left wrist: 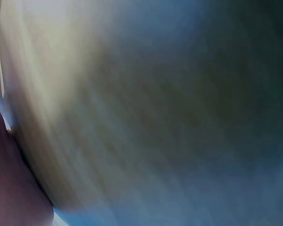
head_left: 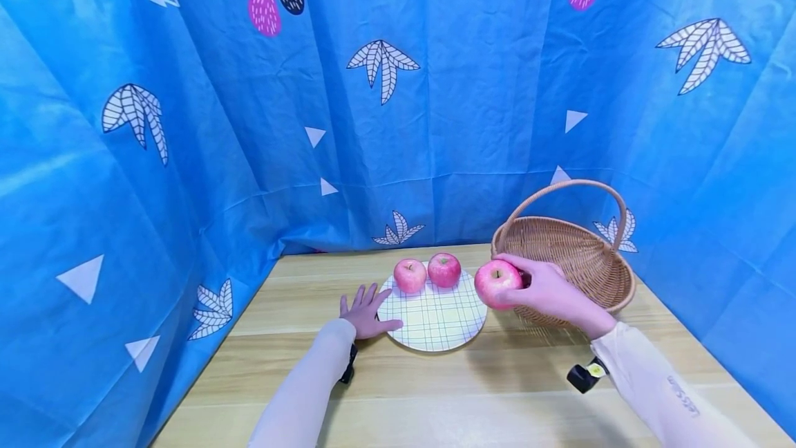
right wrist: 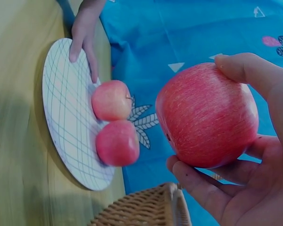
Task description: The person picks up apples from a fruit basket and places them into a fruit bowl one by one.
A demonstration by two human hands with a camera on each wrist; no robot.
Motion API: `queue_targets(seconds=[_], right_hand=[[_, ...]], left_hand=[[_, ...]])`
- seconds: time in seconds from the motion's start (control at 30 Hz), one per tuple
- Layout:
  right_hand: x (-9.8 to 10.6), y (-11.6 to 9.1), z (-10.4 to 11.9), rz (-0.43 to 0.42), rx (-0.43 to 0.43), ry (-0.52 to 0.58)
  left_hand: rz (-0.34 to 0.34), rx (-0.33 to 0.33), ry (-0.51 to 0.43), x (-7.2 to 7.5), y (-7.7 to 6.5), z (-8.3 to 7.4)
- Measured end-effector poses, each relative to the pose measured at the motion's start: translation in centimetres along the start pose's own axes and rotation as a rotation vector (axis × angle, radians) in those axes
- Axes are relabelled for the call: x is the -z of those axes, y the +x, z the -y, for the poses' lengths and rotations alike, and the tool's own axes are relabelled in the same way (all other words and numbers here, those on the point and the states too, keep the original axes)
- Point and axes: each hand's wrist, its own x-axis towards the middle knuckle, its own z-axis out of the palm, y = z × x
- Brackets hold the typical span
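My right hand (head_left: pixel 547 287) grips a red apple (head_left: pixel 497 283) in the air, between the plate's right edge and the basket. In the right wrist view, thumb and fingers curl round this apple (right wrist: pixel 207 115). A round white plate (head_left: pixel 435 323) with a grid of thin lines lies on the table. Two more apples, one paler (head_left: pixel 410 276) and one deeper red (head_left: pixel 444 270), sit side by side at its far edge. With fingers spread, my left hand (head_left: pixel 365 314) rests at the plate's left rim. The left wrist view is mostly blurred table surface.
A wicker basket (head_left: pixel 575 244) with an arched handle stands tilted at the right, behind my right hand, its inside partly hidden. Blue patterned cloth (head_left: pixel 398 144) hangs along the back and both sides of the wooden table (head_left: pixel 435 399).
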Motion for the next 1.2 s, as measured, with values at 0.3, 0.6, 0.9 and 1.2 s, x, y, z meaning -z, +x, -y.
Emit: queue_targets(seconds=[0.3,0.6,0.9,1.2], right_hand=[[-1.4,0.7,0.2,0.048,0.023,0.117],[-2.7,1.3,0.2,0.069,0.029,0.173],[-4.2,1.9,-0.1,0.072,0.053,0.160],[-6.2,2.9,-0.9,0.076,0.023,0.175]], left_hand=[[0.006,-0.007,-0.009,0.3,-0.2,-0.1],[0.006,-0.005,-0.001,0.1,0.1,0.0],[0.003,-0.002,0.005,-0.1,0.2,0.2],[0.010,0.000,0.005,0.2,0.0,-0.1]])
